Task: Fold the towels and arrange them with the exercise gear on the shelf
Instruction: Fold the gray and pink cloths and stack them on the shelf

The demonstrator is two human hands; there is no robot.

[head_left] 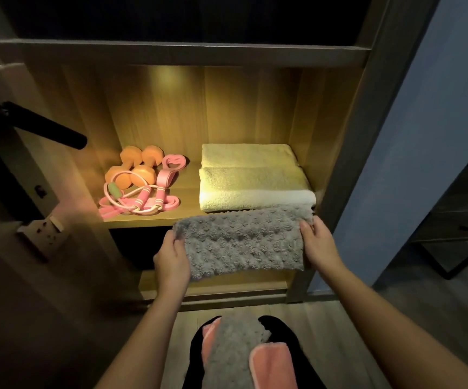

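Note:
I hold a folded grey fluffy towel [241,242] flat in front of the lit shelf [148,221]. My left hand [171,262] grips its left edge and my right hand [318,245] grips its right edge. The towel's far edge reaches the shelf's front lip. On the shelf's right side lies a folded white towel [252,178]. On the left side sit two orange dumbbells [136,169], a pink skipping rope [131,199] and pink resistance bands [168,175]. More grey and pink towels [241,352] lie on my lap below.
A door with a black handle [44,126] stands open at the left, and a wall socket [46,228] sits below it. A lower shelf compartment [213,282] is under the lit one. A blue wall [412,136] and dark furniture [457,234] are at the right.

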